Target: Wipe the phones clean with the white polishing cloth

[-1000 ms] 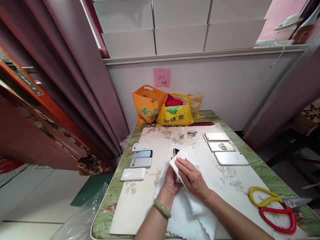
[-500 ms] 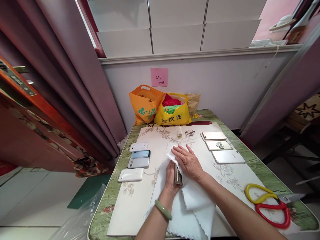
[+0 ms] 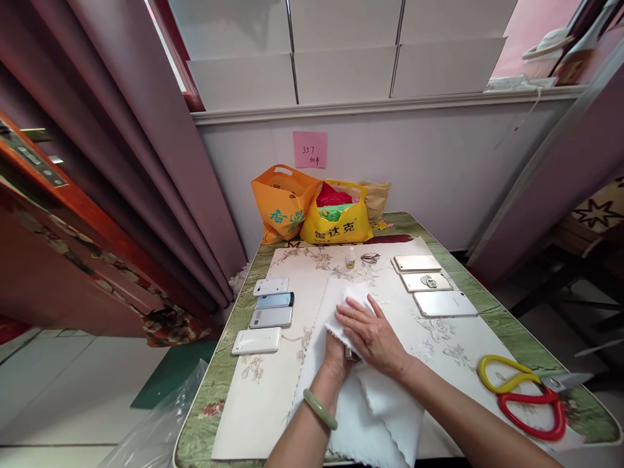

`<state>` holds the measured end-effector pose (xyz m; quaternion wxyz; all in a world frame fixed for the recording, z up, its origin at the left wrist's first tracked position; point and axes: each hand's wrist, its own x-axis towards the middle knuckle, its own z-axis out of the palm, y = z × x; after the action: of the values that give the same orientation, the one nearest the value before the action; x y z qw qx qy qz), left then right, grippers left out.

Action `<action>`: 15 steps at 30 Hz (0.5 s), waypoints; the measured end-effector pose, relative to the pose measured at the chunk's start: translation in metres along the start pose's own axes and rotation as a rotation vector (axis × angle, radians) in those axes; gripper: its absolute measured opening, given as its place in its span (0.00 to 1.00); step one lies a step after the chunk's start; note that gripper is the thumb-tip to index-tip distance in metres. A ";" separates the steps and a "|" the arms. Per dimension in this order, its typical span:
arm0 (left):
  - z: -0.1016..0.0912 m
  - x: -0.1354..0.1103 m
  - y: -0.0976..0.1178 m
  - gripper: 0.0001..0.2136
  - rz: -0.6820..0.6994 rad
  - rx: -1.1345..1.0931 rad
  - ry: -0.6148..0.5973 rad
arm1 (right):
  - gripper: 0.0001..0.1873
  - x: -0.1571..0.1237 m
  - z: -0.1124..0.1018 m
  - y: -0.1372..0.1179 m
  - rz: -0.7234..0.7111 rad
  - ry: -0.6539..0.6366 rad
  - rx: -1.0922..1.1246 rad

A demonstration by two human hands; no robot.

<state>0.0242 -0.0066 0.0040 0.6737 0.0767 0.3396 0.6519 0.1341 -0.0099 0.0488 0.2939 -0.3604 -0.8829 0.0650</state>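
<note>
My left hand (image 3: 335,356), with a green bangle on its wrist, is closed round a small phone (image 3: 351,355) held above the table; only a sliver of the phone shows. My right hand (image 3: 371,333) lies flat with fingers stretched out, pressing a white cloth (image 3: 385,403) over the phone. The cloth drapes down toward the table's near edge.
Several phones (image 3: 272,318) lie in a column on the left and three phones (image 3: 444,303) on the right of a floral mat (image 3: 263,390). Red and yellow scissors (image 3: 524,395) lie at the right. A small bottle (image 3: 350,258), an orange bag (image 3: 281,205) and a yellow bag (image 3: 336,221) stand at the back.
My right hand slid forward over the cloth-covered phone, then back toward me. The left hand has kept hold of the phone throughout.
</note>
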 end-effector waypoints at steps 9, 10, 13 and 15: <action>0.006 -0.017 0.013 0.24 -0.102 0.057 -0.211 | 0.23 0.032 0.025 0.039 0.420 0.130 0.449; 0.006 -0.017 0.014 0.23 -0.098 0.058 -0.230 | 0.24 0.028 0.028 0.043 0.464 0.140 0.491; 0.004 -0.015 0.013 0.19 -0.061 0.068 -0.227 | 0.24 0.017 0.032 0.049 0.553 0.112 0.502; 0.002 -0.013 0.011 0.17 -0.069 0.054 -0.185 | 0.24 0.011 0.033 0.047 0.591 0.090 0.470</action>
<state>0.0176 -0.0164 0.0163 0.7219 0.1428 0.2958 0.6090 0.1378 0.0352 0.0117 0.3757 -0.5247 -0.6882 0.3316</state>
